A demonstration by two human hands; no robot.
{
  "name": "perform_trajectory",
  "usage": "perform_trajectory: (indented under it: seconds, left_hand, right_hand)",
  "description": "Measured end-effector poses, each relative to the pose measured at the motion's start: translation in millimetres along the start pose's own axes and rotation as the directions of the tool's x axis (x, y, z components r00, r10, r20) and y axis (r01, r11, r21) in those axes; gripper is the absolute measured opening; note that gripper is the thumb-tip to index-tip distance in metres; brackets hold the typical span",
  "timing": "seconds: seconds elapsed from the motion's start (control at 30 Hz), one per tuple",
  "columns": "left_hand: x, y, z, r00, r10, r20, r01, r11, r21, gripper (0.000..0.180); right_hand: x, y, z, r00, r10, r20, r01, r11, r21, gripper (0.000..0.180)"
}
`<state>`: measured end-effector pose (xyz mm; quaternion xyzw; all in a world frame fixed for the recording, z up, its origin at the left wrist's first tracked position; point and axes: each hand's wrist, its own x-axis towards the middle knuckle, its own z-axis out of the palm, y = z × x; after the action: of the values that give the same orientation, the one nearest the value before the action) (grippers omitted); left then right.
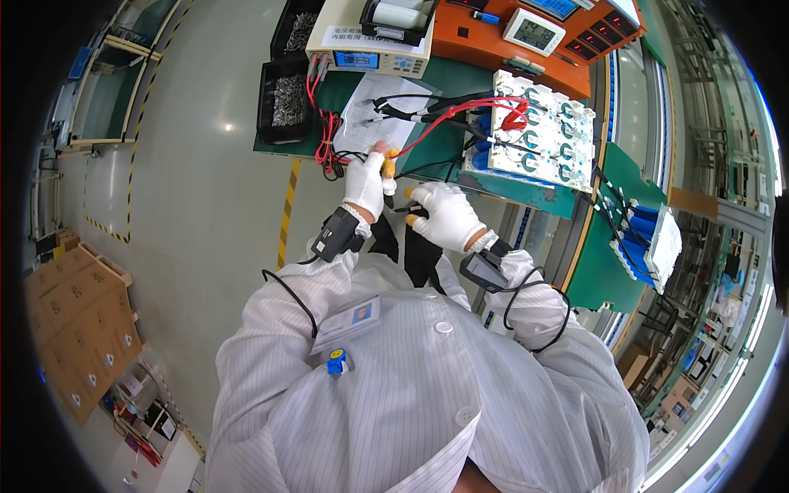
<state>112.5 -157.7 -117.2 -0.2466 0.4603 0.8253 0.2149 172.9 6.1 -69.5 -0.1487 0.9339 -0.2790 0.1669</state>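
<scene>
My left hand [366,186], in a white glove with yellow-orange covering at the fingertips, is closed at the bench's front edge. Its fingers pinch a black cable [389,200], whose dark end shows below them. To its right my right hand [446,215], gloved alike, has thumb and forefinger curled around a dark cable end [404,209]; the exact grip is partly hidden. Beyond the hands, a white battery-module frame [538,135] with blue cells lies on the green bench. Black cables and a red test lead [460,107] run across it. Coiled red leads [327,135] lie beside my left hand.
A beige test meter [403,64] and black bins of small metal parts [288,100] stand back left. Behind the module is an orange instrument box [468,37] with a small clock display [533,33]. Another module [653,246] sits at right; cartons [82,320] stand at far left.
</scene>
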Motion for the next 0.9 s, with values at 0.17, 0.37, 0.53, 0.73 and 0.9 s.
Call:
perform_trajectory:
  seconds: [0.17,0.37,0.53,0.73,0.9]
  left_hand:
    - [-3,-3,-8,0.997,0.053,-0.047,-0.051,0.997,0.053,0.033]
    - [-2,-14,-14,0.998,0.045,-0.04,-0.05,0.99,-0.129,0.031]
    - [-3,-6,-5,0.998,0.057,-0.037,-0.059,0.997,-0.055,0.028]
    - [6,-6,-3,0.999,0.044,-0.014,-0.042,0.986,0.163,0.032]
    - [24,-42,10,0.967,0.175,-0.186,-0.081,0.902,0.425,0.028]
  right_hand:
    - [5,2,13,0.995,0.001,0.098,0.006,0.998,-0.07,0.025]
    - [4,8,19,0.998,-0.048,0.032,0.05,0.997,-0.057,0.018]
    - [3,6,17,0.998,-0.055,-0.021,0.052,0.993,-0.104,0.02]
    - [-1,-50,-23,0.936,-0.194,-0.295,0.214,0.976,0.038,0.016]
    - [22,-135,-52,0.823,-0.51,-0.248,0.528,0.85,0.002,0.012]
